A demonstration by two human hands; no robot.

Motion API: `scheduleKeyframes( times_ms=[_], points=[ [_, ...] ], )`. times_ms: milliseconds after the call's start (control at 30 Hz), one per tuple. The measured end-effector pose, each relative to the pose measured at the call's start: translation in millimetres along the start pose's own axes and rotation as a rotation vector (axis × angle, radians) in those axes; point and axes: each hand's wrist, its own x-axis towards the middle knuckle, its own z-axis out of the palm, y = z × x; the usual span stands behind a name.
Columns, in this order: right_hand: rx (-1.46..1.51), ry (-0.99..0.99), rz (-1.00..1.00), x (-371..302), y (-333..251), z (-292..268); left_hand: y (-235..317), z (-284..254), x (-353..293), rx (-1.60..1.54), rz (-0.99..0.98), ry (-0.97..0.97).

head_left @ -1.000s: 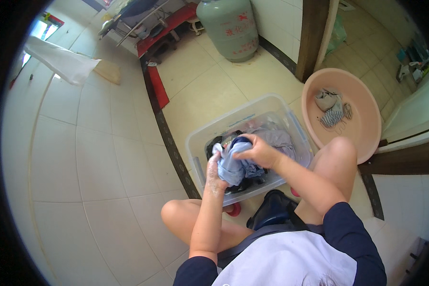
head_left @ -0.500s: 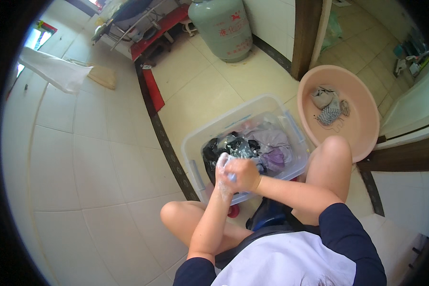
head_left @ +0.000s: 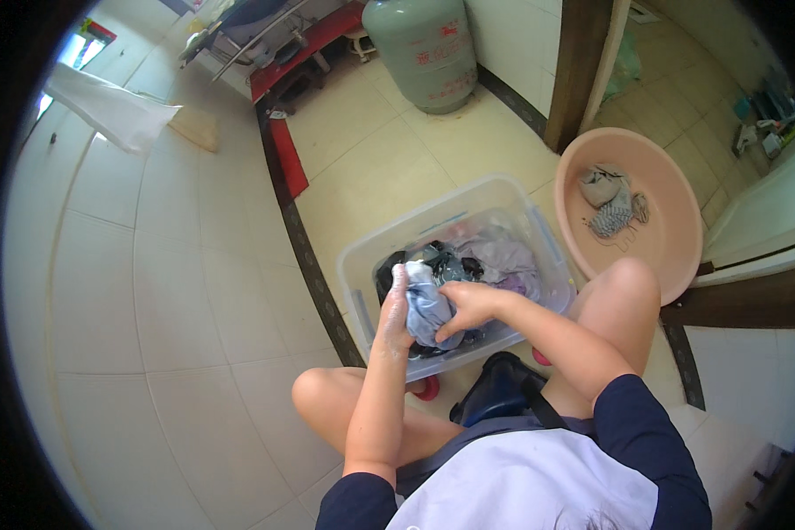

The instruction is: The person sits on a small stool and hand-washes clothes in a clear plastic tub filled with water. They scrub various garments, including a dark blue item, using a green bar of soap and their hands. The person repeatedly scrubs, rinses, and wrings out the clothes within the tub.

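Note:
A wet, bunched light-blue cloth (head_left: 428, 311) is between my two hands, above a clear plastic tub (head_left: 549, 254). My left hand (head_left: 396, 316), streaked with white suds, grips its left side with the thumb pointing up. On the other side my right hand (head_left: 470, 306) holds the cloth's edge, thumb and fingers around it. Below lie soaked clothes in the tub: a black piece (head_left: 387, 276) on the left and a lilac piece (head_left: 503, 256) on the right. What kind of garment the blue cloth is, I cannot tell.
A pink basin (head_left: 667, 243) with a few grey cloths (head_left: 611, 216) stands right of the tub, beside a doorway. A green gas cylinder (head_left: 424, 57) is at the back. Tiled wall (head_left: 185, 291) runs along the left; my knees flank the tub's near side.
My hands were pressed together with the cloth mostly hidden between them. They have moved apart a little, and the blue cloth now shows, spread more between them.

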Motion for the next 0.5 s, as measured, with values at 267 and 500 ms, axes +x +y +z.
scheduleKeyframes(
  times_ms=[267, 500],
  points=[
    [0.339, 0.277, -0.115, -2, -11, -23, 8, -5, 2, 0.334, 0.153, -0.007],
    [1.476, 0.496, -0.259, -18, -24, -75, -5, -6, -12, 1.297, 0.409, -0.511]
  ],
)
